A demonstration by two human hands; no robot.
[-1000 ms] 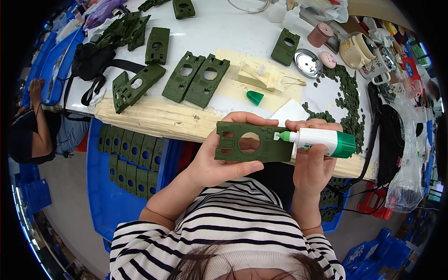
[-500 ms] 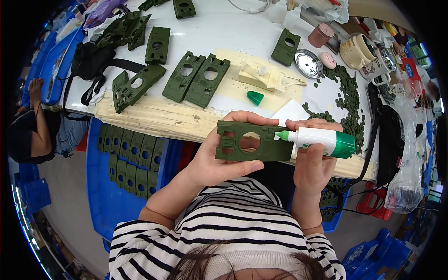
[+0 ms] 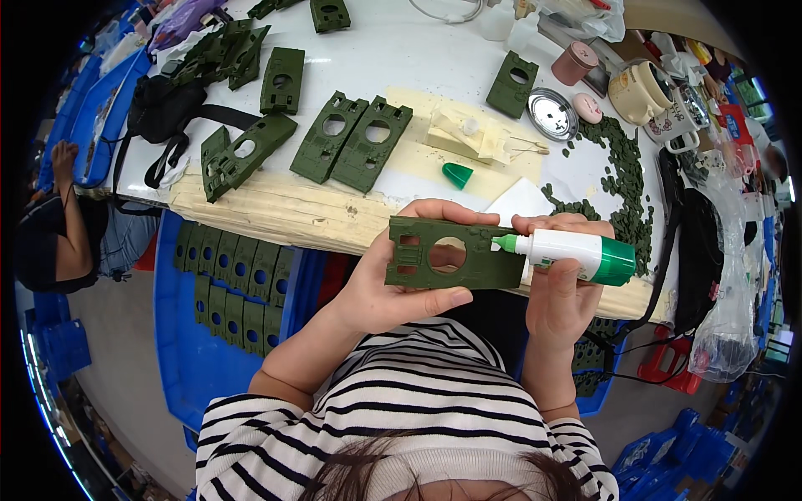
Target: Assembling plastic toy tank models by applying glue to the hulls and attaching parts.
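Note:
My left hand [image 3: 376,280] grips a dark green plastic tank hull piece [image 3: 487,269] by its left end and long edges, thumb along the near edge. A round hole and two small openings show in it. In my right hand [image 3: 558,292] is a white glue bottle [image 3: 568,253] with a green base, lying nearly level. Its light green nozzle points left at the piece's right part; I cannot tell whether the tip touches it. A loose green cap [image 3: 456,174] lies on the table just beyond my hands.
Several similar hull pieces [image 3: 372,144] lie on the white table [image 3: 351,58]. Small green parts [image 3: 622,179] are scattered at right, near a round metal tin [image 3: 552,114]. Below the padded table edge [image 3: 276,213] stands a blue bin [image 3: 188,351] with rows of hull pieces.

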